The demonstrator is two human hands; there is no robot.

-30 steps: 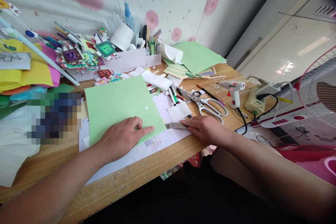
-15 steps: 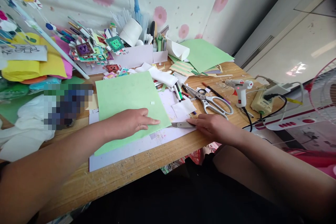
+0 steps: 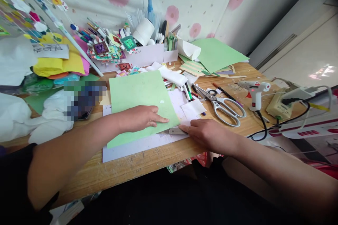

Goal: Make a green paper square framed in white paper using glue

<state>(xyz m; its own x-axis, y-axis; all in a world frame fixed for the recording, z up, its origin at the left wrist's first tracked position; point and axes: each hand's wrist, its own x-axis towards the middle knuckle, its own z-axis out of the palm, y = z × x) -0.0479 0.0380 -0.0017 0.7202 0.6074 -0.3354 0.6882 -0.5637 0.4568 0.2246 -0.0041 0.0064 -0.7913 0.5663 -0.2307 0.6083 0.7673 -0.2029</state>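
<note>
A light green sheet (image 3: 137,93) lies on a pale board (image 3: 126,150) at the desk's front. My left hand (image 3: 141,116) rests on the sheet with its index finger stretched toward the near right corner, holding nothing. My right hand (image 3: 211,134) is closed around a craft knife (image 3: 175,131). Its blade points left along the sheet's near edge; whether the blade is under the edge or beside it, I cannot tell. A small white scrap (image 3: 162,102) sits on the sheet.
Large scissors (image 3: 224,107), a white glue gun (image 3: 256,93) and a power strip (image 3: 280,105) are on the right. Behind stand a pen box (image 3: 148,54) and more green paper (image 3: 218,54). Paper scraps and markers (image 3: 188,91) lie beyond the sheet. White cloth (image 3: 56,107) is piled left.
My right hand has brought the knife leftward along the sheet's near edge. My left hand keeps its place on the sheet. The whole view has shifted, so things appear farther right.
</note>
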